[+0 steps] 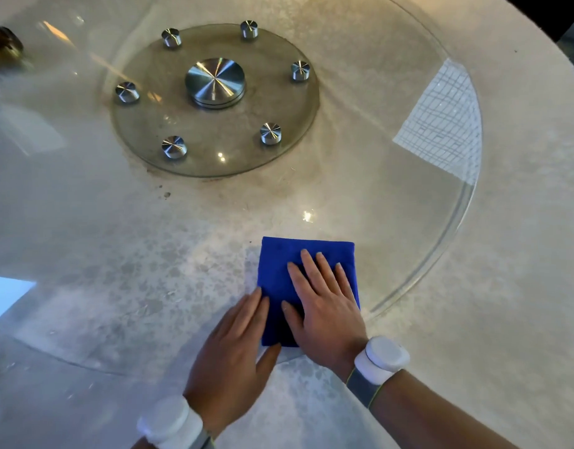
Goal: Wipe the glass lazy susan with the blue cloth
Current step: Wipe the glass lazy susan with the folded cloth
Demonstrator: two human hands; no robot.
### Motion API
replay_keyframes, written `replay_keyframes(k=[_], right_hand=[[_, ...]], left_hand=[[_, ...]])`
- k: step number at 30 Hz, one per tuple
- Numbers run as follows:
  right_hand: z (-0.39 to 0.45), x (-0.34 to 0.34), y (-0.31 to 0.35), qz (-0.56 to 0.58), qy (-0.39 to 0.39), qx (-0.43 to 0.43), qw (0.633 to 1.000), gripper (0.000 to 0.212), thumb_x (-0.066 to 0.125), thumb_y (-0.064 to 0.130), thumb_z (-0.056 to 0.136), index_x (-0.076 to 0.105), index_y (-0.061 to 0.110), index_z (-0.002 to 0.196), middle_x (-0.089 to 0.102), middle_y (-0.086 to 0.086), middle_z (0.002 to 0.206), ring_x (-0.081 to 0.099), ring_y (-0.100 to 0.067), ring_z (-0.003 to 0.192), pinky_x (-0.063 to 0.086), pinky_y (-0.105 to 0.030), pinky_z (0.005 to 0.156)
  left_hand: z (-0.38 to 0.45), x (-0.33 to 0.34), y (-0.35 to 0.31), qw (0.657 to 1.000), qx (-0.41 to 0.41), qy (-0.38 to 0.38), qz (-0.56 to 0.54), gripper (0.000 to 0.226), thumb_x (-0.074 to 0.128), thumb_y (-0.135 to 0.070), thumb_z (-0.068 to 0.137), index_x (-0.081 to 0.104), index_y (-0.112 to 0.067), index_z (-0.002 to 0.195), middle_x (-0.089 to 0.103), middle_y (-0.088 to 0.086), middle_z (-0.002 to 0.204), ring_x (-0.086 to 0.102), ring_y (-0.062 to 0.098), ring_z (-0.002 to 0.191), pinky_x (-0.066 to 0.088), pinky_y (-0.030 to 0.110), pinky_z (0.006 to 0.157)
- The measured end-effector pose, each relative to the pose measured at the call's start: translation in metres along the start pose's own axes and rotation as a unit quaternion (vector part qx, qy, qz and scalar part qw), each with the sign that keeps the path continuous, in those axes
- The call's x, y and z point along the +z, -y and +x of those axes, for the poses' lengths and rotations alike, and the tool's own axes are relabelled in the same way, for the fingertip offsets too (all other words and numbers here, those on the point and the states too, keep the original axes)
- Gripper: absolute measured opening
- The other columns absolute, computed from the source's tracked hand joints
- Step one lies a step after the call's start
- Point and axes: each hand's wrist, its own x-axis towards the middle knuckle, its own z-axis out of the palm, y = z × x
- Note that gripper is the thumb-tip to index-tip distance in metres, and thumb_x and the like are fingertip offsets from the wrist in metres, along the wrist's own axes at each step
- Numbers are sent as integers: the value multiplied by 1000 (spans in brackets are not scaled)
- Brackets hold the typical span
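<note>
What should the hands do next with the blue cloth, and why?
Probably slide the blue cloth forward toward the metal hub. The right hand lies flat on the folded cloth and the left hand touches its edge, near the closest rim of the glass lazy susan. Most of the glass lies beyond the cloth.

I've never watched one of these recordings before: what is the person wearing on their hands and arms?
Both hands are bare, with no gloves or sleeves in view. The left wrist band and the right wrist band each carry a round white puck-like device on a grey strap; the right strap has a thin yellow-green edge.
</note>
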Motion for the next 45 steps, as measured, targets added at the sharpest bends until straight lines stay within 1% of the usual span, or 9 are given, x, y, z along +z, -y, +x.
replay_keyframes(k=[8,15,20,23,27,31,35,40,45], right_hand=[[29,3,-7,-83,42,-19,996,63,27,61,94,21,37,153,17,3,163,8,-27,150,3,-56,118],[168,-20,-33,-92,5,44,995,64,21,64,92,14,43,152,9,7,164,3,-24,150,-3,-60,116],[225,-30,-42,-107,-2,43,993,64,18,63,92,13,42,152,8,7,165,3,-24,150,-2,-60,116],[214,-27,-44,-106,-10,25,994,66,21,63,92,13,38,153,10,7,164,5,-23,150,0,-58,117],[165,-19,-36,-77,-41,-26,996,74,23,57,90,26,21,154,24,-1,161,19,-24,149,10,-53,118],[98,-11,-30,27,-28,-66,997,73,32,38,85,30,6,151,27,-11,159,21,-25,148,16,-47,119],[48,-4,-29,103,-33,-73,991,64,37,24,89,31,7,151,26,-9,159,16,-20,149,12,-36,120],[87,-2,-39,16,-108,-10,994,57,39,26,92,43,5,145,36,-14,154,30,-29,144,17,-42,118],[157,-8,-45,-46,-123,-13,991,59,35,31,91,46,5,143,43,-16,151,37,-30,141,23,-46,116]], left_hand=[[-14,18,-8,998,66,-15,11,69,49,-51,82,49,-11,138,48,5,146,49,19,132,41,35,107],[3,14,-3,998,49,-36,6,67,47,-49,84,42,-13,141,41,5,151,35,16,138,23,28,109],[62,-12,1,992,41,-118,-15,58,43,-38,90,46,-7,140,45,11,148,45,24,134,31,32,114],[125,-29,13,986,30,-160,-33,54,40,-29,93,48,0,137,46,19,147,48,32,132,39,46,110],[177,-38,14,988,50,-147,-16,54,31,-28,95,44,1,139,42,21,148,44,34,135,37,48,110],[165,-15,10,989,85,-125,-6,52,28,-24,97,42,1,140,42,21,149,38,32,139,34,47,113],[131,8,3,989,90,-116,-6,50,31,-24,98,39,-4,144,35,14,154,29,27,144,27,44,117],[151,-2,-8,988,86,-125,2,54,29,-31,98,39,-5,144,34,14,154,30,26,144,18,35,119],[213,-21,12,990,68,-111,55,60,22,-35,94,35,-5,145,33,15,155,31,29,143,23,43,117]])
